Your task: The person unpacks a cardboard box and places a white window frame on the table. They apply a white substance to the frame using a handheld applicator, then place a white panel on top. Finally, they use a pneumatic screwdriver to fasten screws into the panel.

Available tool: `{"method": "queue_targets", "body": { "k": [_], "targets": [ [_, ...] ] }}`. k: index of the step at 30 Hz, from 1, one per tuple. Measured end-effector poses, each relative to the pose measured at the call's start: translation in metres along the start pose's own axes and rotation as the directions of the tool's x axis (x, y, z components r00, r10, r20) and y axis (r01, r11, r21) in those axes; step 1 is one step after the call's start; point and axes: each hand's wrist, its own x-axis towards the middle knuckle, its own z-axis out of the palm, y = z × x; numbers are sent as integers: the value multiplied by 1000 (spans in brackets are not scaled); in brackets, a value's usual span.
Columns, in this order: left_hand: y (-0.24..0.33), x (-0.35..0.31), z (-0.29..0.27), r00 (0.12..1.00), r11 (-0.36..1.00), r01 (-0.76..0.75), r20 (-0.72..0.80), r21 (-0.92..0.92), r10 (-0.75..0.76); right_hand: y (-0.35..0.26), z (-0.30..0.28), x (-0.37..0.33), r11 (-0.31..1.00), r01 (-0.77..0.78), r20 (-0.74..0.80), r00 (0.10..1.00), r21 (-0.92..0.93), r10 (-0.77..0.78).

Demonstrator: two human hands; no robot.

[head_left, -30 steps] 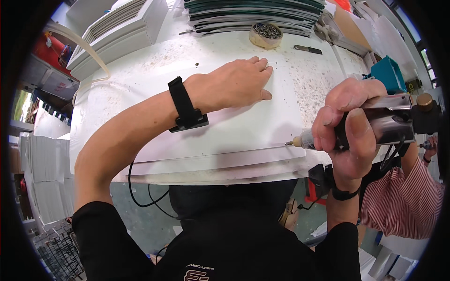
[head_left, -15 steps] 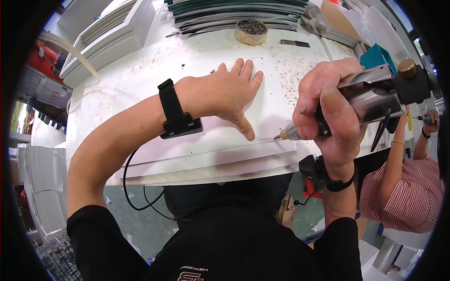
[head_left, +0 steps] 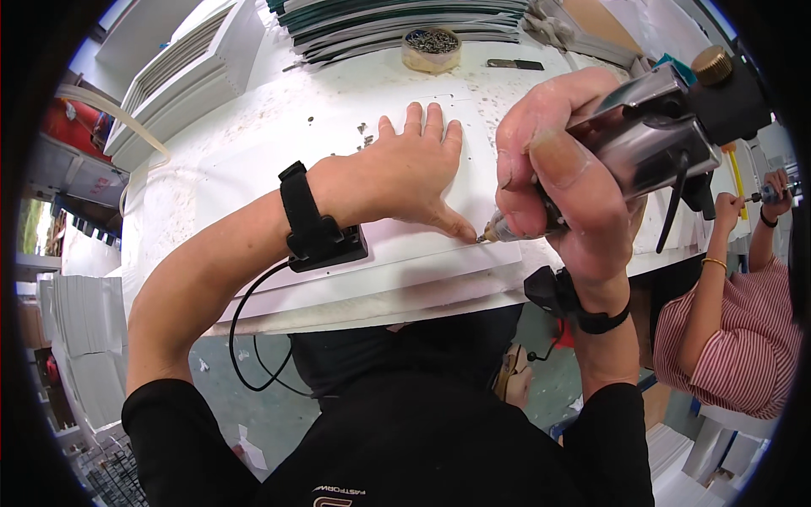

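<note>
Since the earlier frames, the left hand [head_left: 393, 176] has moved its thumb just beside the tip of the metal-bodied hand tool [head_left: 646, 144]. Fingers spread, it lies holding nothing on the white sheet [head_left: 405, 243]; the right hand [head_left: 568, 173] grips the tool above the sheet's near right corner.

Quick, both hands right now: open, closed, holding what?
Left hand: open, spread palm-down on the white sheet, grasping nothing.
Right hand: closed around a silver handheld tool.
</note>
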Motion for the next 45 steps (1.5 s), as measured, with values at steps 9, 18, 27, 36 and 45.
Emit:
{"method": "queue_targets", "body": {
  "k": [9,18,27,36,45],
  "targets": [
    [14,-2,-10,997,988,55,47,141,-62,13,-5,3,999,38,-1,999,35,-38],
    [18,-6,-1,996,996,79,-35,51,-77,14,2,9,973,229,0,974,-16,-229],
    [12,-11,-17,1000,952,-18,9,-304,22,19,-3,9,983,141,144,982,-121,-123],
    [-14,18,-56,986,988,151,-73,28,-149,-17,-44,41,992,128,-57,990,-15,-129],
    [-99,70,-84,878,984,158,-466,76,-105,-4,-56,53,997,76,-118,990,-5,-77]
  ]
}}
